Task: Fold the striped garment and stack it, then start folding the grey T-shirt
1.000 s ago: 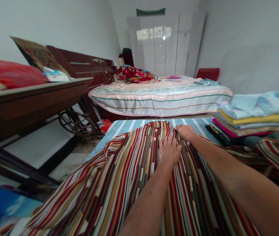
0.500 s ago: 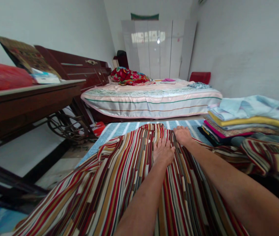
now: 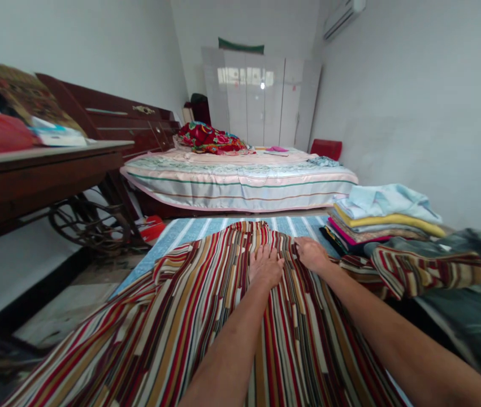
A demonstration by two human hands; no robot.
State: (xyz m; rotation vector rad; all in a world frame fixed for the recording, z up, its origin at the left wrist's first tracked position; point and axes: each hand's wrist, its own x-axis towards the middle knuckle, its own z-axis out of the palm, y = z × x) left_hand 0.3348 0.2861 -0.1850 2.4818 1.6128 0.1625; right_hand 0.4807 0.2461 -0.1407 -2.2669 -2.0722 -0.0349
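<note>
A long-sleeved striped shirt [image 3: 206,294] in red, tan, cream and black lies spread out, its collar end at the far side. My left hand [image 3: 267,265] rests flat on the upper middle of it, fingers stretched out. To the right, my right hand [image 3: 311,255] is at the shirt's shoulder, with its fingers curled down and closed on the cloth. One sleeve trails right across dark grey clothing. Under the shirt is a blue-and-white striped sheet [image 3: 200,222].
A stack of folded clothes [image 3: 386,217] stands to the right, beside dark grey garments [image 3: 469,316]. Beyond is a bed [image 3: 240,183] with a red floral quilt [image 3: 210,137]. A sewing-machine table [image 3: 45,169] with an iron wheel stands at left. White wardrobes [image 3: 257,107] line the back.
The view has shifted, bringing more of the grey garments in at right. My right hand's fingers, spread on the shirt before, have curled in at its shoulder. My left hand stays flat.
</note>
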